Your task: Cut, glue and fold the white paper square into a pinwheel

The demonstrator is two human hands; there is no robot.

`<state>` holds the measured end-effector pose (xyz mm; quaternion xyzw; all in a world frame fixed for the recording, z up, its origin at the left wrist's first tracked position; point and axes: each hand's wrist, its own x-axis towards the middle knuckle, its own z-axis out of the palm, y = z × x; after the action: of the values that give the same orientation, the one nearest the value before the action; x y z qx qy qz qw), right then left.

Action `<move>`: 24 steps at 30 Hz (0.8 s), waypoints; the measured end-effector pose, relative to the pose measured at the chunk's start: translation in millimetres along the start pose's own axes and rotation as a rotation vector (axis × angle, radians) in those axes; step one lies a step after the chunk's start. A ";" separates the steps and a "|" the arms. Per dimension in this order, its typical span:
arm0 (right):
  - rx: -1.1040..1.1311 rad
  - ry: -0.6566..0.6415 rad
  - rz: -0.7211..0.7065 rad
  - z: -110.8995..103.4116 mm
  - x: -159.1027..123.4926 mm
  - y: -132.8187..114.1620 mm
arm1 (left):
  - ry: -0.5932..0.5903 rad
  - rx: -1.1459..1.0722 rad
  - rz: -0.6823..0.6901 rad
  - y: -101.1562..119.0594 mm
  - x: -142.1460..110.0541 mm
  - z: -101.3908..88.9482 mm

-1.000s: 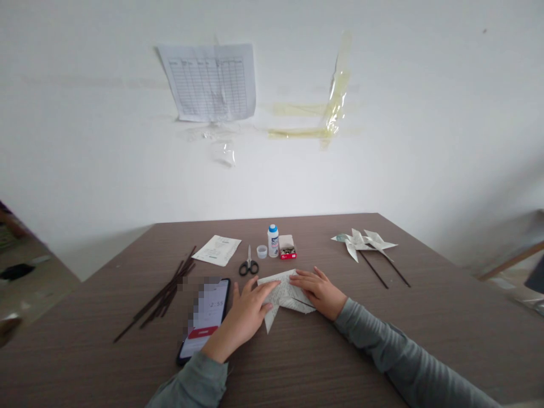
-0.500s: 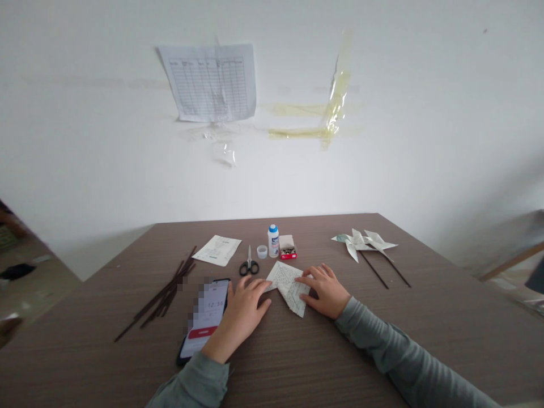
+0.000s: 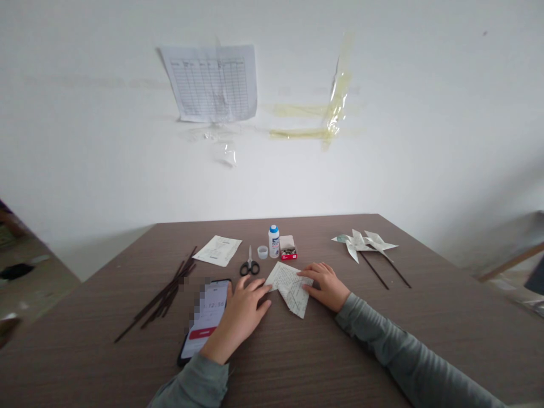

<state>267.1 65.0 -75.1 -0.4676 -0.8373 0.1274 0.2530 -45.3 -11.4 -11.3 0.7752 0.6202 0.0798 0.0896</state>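
Seen from the person's own head, two bare hands in grey-green sleeves rest on a brown wood-grain table (image 3: 297,362). Between them lies a folded sheet of handwritten paper (image 3: 289,289), a pointed, kite-like shape flat on the tabletop near the middle of the near side.

The right hand (image 3: 325,286) lies flat and relaxed, its fingers slightly spread, with the fingertips on the sheet's right side. The left hand (image 3: 242,317) is also open, fingers loosely together, and its fingertips reach the sheet's left tip. Neither hand pinches anything. Light, flat pressure like this suits loose paper: fingertips placed on both sides keep the layers from sliding, and any crease stays sharper if a finger runs firmly along it.

The left palm overlaps a smartphone (image 3: 208,320), whose lit screen shows a timer (part of the display is pixelated). Just past the sheet sit black-handled scissors (image 3: 249,268), a small clear cup (image 3: 262,253), a white glue bottle (image 3: 274,241) and a small red box of pins (image 3: 288,247). To the left lie a printed slip (image 3: 217,250) and a loose bundle of dark sticks (image 3: 161,294). To the right, two paper pinwheels (image 3: 363,243) lie on their own dark sticks.
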 end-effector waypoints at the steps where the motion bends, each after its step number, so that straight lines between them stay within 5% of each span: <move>1: 0.017 0.025 -0.029 -0.5 4.7 4.2 | -0.004 0.006 -0.005 -0.3 0.0 -0.6; 7: 0.081 0.084 -0.092 -4.8 52.8 18.3 | -0.012 0.022 -0.011 -3.6 0.9 -1.7; 14: 0.044 0.045 -0.111 1.5 109.6 5.8 | 0.008 -0.012 -0.002 -7.3 2.7 -0.9; 24: -0.092 -0.073 -0.048 6.4 131.1 -22.2 | 0.018 -0.058 -0.008 -14.5 6.7 7.3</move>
<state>190.7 164.4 -30.5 -0.4534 -0.8621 0.0996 0.2033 -55.8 -2.0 -21.7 0.7691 0.6215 0.1045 0.1067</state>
